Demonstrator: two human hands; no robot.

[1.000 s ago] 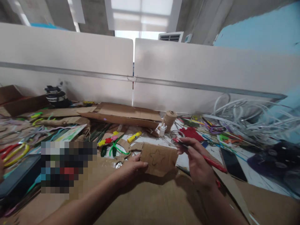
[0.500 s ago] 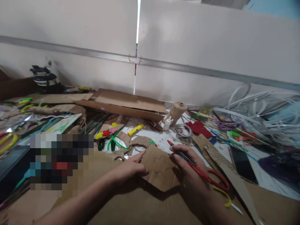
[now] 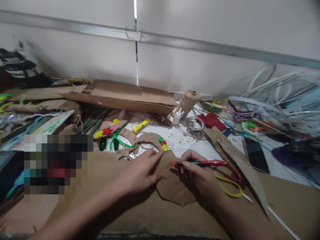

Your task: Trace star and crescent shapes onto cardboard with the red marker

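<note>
A small piece of brown cardboard [image 3: 175,189] with cut, angled edges lies on a larger cardboard sheet [image 3: 120,213]. My left hand [image 3: 143,170] grips its left side, index finger along the top and thumb at the edge. In my right hand [image 3: 197,171] is a red and black pen [image 3: 185,163], held between thumb and fingers. The pen's red end points left, over the small piece, close to a small drawn mark; whether it touches cannot be told. Just right of that hand lie scissors [image 3: 233,186] with red and yellow handles, partly hidden.
Behind the hands are a yellow glue stick [image 3: 141,126], a twine-wrapped ring [image 3: 147,137] with small flowers, and a cardboard star [image 3: 124,152]. A twine spool [image 3: 191,100] stands beside a white bottle [image 3: 177,116]. Rightward lie a cardboard strip [image 3: 240,163] and a phone [image 3: 256,155].
The view has tipped down and shifted right. The pen has swung from pointing up and away to pointing left over the small cardboard, which now rests lower, flatter on the sheet.
</note>
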